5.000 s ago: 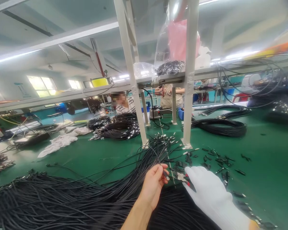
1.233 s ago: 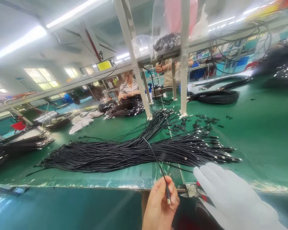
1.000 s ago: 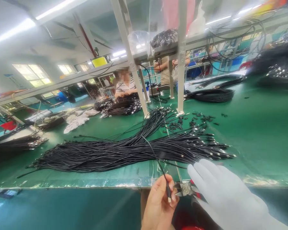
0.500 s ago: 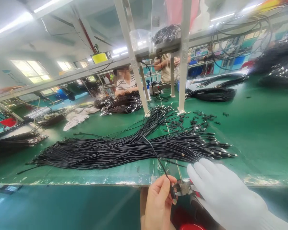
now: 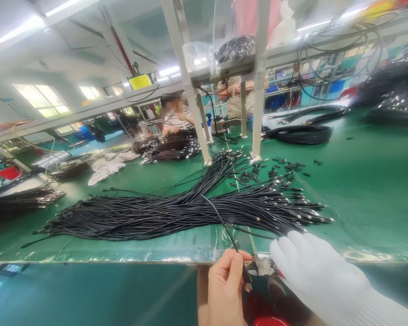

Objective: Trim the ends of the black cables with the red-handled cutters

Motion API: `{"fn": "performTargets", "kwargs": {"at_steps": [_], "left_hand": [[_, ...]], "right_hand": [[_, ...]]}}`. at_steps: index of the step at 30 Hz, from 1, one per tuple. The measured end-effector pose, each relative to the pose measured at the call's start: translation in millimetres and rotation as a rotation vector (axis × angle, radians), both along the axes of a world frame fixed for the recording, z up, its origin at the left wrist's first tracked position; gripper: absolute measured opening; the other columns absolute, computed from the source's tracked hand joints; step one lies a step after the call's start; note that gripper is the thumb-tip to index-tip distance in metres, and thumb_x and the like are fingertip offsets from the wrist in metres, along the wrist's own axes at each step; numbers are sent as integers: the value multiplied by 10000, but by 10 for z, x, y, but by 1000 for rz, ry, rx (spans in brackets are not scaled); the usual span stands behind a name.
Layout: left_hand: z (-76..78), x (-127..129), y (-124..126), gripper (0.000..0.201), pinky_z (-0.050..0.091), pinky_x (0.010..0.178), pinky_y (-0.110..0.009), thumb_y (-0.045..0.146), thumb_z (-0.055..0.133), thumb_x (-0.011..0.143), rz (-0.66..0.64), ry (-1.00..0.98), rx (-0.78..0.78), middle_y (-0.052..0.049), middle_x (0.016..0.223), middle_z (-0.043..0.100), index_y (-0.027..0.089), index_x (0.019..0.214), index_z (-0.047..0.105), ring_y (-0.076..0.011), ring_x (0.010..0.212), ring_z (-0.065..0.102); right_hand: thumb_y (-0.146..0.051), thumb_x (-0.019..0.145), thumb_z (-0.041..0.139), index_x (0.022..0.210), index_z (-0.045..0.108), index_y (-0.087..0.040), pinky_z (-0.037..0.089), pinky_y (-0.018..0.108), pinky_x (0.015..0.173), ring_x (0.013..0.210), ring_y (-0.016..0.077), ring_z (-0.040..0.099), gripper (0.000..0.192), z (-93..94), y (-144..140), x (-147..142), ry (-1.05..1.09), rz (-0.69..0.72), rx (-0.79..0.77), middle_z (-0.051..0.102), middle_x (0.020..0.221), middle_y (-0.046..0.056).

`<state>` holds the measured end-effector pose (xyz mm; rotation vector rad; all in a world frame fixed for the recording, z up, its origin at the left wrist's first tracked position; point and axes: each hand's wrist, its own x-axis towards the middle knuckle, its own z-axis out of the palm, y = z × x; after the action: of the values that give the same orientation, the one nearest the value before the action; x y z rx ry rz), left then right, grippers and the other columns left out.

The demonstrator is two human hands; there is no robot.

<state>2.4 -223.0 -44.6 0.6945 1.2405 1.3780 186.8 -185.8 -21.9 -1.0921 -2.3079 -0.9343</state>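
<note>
In front of the table edge, my bare left hand (image 5: 227, 283) pinches a black cable (image 5: 228, 230) close to its connector end. The metal connector tip points down past my fingers. My right hand (image 5: 318, 267), in a white glove, is wrapped around pliers (image 5: 263, 267) with red handles, mostly hidden by the glove. The metal jaws lie right beside the connector; I cannot tell whether they touch it. The cable runs up to a large bundle of black cables (image 5: 139, 217) spread along the table, connector ends to the right.
Small black pieces (image 5: 251, 174) lie scattered behind the bundle on the green table (image 5: 370, 181). White posts (image 5: 258, 113) carry a shelf. Coiled cables (image 5: 299, 134) and white gloves (image 5: 107, 170) lie farther back. Two people are across the table. A red container (image 5: 270, 321) is below.
The pliers and my gloved right hand have shifted slightly right and down. The connector is tilted a little differently in my left hand, which still holds the cable.
</note>
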Motion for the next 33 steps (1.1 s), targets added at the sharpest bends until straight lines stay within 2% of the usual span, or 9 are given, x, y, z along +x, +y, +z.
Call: {"fn": "performTargets", "kwargs": {"at_steps": [4,7,11,13,16,18,25,29,33], "left_hand": [[46,25,10,501,376,531,-231,649,828,676,-27,-7,24,-6,594,588,154,753,805,-114,554,483],[144,42,15,486,358,509,-212,612,883,621,-61,-127,-6,2,590,590,145,725,798,-88,532,463],[241,43,34,441,360,514,-190,521,956,552,-48,-301,-104,3,589,630,144,710,790,-66,517,480],[235,39,50,439,362,514,-190,495,976,521,-53,-361,-132,9,569,625,143,689,774,-65,510,484],[174,38,74,436,362,510,-196,461,993,496,-70,-438,-138,16,535,606,140,650,740,-71,500,491],[135,40,82,426,355,507,-194,433,997,503,-74,-462,-130,18,525,601,133,636,725,-64,490,480],[178,62,86,454,332,505,-183,401,1010,490,-76,-506,-143,25,547,603,127,632,676,-51,497,467],[164,82,89,428,335,512,-187,380,994,545,-81,-525,-120,24,558,604,133,641,659,-52,500,462],[148,86,96,404,340,502,-172,360,990,567,-69,-533,-91,22,551,598,123,640,671,-44,501,459]], "right_hand": [[-94,711,516,582,501,-238,174,379,607,579,230,334,195,-9,34,4,76,73,-3,422,578,45],[-86,730,496,590,487,-244,176,376,609,574,227,336,212,-27,54,0,120,108,-29,429,570,34],[-173,785,504,662,458,-264,218,364,614,587,221,389,159,-146,57,41,228,139,-118,470,604,0],[-215,785,534,781,517,-263,275,352,633,635,218,463,51,-228,49,85,247,149,-163,551,697,-6],[-204,790,522,1068,573,-221,381,351,717,779,237,578,284,-335,45,148,234,150,-131,666,924,41],[-196,807,498,1163,555,-199,423,350,753,824,242,610,361,-385,51,174,220,151,-94,686,1002,71],[-235,840,475,1169,565,-200,488,352,737,835,247,662,342,-457,41,221,177,139,-43,713,1005,77],[-251,904,458,1176,575,-189,494,364,800,908,259,655,302,-400,-20,165,235,101,-58,712,1032,90],[-270,962,409,1145,590,-186,499,369,765,857,256,651,271,-319,-62,100,284,80,-72,708,1009,92]]}}
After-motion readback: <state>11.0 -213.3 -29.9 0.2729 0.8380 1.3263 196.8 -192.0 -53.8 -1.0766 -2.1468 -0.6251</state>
